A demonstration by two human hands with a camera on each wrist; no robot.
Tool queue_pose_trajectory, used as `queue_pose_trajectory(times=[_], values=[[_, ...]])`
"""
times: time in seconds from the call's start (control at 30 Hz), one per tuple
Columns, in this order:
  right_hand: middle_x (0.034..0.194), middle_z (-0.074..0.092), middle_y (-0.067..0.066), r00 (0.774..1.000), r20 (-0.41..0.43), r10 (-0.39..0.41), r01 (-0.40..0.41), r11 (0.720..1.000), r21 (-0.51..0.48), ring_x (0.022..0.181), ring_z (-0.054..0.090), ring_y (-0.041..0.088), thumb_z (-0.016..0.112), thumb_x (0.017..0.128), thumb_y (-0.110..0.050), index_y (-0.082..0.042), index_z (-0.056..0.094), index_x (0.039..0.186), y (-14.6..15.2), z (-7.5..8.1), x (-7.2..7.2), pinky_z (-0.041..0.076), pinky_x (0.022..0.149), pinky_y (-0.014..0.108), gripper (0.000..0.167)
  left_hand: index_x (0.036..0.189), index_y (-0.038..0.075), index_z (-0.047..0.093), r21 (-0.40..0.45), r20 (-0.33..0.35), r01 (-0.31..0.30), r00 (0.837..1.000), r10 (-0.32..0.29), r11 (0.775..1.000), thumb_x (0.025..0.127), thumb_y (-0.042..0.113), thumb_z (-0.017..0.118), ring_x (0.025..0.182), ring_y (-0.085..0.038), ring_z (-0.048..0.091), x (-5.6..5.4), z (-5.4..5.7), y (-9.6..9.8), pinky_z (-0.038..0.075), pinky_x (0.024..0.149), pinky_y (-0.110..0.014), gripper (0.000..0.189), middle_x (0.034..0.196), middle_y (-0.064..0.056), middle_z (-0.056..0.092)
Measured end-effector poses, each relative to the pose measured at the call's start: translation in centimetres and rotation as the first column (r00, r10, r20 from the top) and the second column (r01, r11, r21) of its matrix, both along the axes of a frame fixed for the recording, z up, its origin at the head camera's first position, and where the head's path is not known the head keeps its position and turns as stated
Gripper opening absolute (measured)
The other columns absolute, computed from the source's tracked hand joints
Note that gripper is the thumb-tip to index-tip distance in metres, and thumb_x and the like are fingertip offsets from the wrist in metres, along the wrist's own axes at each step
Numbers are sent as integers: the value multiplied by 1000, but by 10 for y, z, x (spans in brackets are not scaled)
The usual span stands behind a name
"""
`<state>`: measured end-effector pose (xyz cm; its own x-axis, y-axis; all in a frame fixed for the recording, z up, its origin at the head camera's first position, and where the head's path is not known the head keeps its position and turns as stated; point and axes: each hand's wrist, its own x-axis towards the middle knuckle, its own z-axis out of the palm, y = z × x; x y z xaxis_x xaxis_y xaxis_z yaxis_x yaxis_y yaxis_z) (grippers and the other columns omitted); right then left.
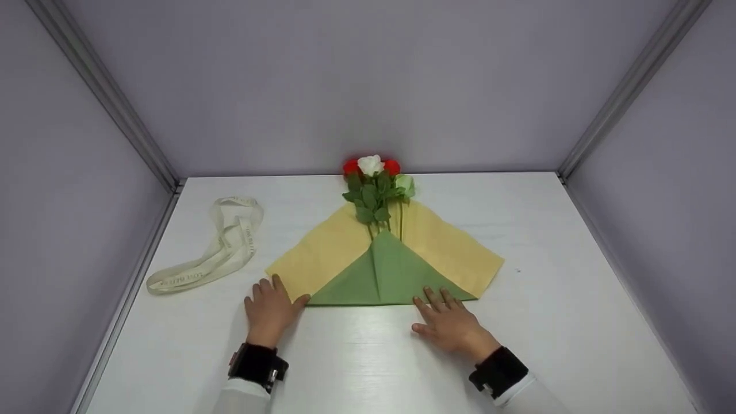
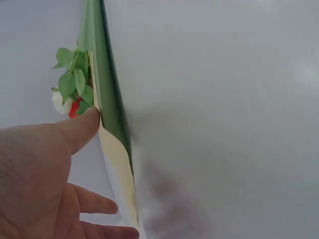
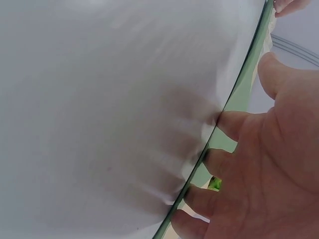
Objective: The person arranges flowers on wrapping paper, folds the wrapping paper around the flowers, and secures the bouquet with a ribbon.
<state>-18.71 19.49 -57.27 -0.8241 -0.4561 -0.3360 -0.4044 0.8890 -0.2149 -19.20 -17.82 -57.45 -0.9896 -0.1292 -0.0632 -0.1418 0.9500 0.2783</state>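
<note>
A sheet of wrapping paper, yellow on one face and green on the other, lies on the table with its near part folded up; the green flap [image 1: 397,270] covers the lower flower stems. Red, white and pale green artificial roses [image 1: 371,165] with green leaves [image 1: 369,198] stick out past the yellow part [image 1: 328,247]. My left hand [image 1: 270,307] rests at the paper's left corner, thumb at the fold's end. With fingers spread, my right hand [image 1: 451,328] touches the green flap near its right end, fingertips along the folded edge [image 3: 209,144].
A cream ribbon [image 1: 213,261] with printed lettering lies loosely looped on the white table [image 1: 356,356], left of the paper. Grey-white panels [image 1: 368,86] enclose the table at the back and both sides. The flower heads reach the back edge.
</note>
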Motion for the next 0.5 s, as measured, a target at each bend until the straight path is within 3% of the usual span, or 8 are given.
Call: queue_pose_trajectory(times=[0.2, 0.33, 0.5], values=[[161, 15, 16, 1000, -5, 14, -14, 1000, -12, 145, 10, 46, 34, 102, -57, -14, 29, 156, 0, 1, 0, 20, 111, 60, 69, 136, -22, 37, -3, -11, 0, 1000, 0, 1000, 82, 63, 67, 127, -54, 34, -2, -2, -9, 35, 93, -65, 106, 129, -41, 38], [161, 16, 17, 1000, -4, 18, -18, 1000, -18, 144, 10, 47, 34, 102, -57, -14, 29, 156, 1, 1, 0, 20, 111, 60, 69, 133, -23, 41, 27, -52, 14, 999, -12, 1000, 81, 58, 72, 126, -53, 35, -3, -5, -8, 36, 93, -65, 101, 129, -40, 39], [161, 15, 18, 1000, 4, 19, -19, 1000, -16, 144, 10, 47, 35, 102, -56, -13, 29, 156, 1, 0, -1, 19, 111, 60, 70, 131, -21, 44, 57, -53, 28, 998, -25, 998, 82, 52, 74, 128, -52, 34, -5, -6, -6, 32, 97, -66, 92, 134, -35, 40]])
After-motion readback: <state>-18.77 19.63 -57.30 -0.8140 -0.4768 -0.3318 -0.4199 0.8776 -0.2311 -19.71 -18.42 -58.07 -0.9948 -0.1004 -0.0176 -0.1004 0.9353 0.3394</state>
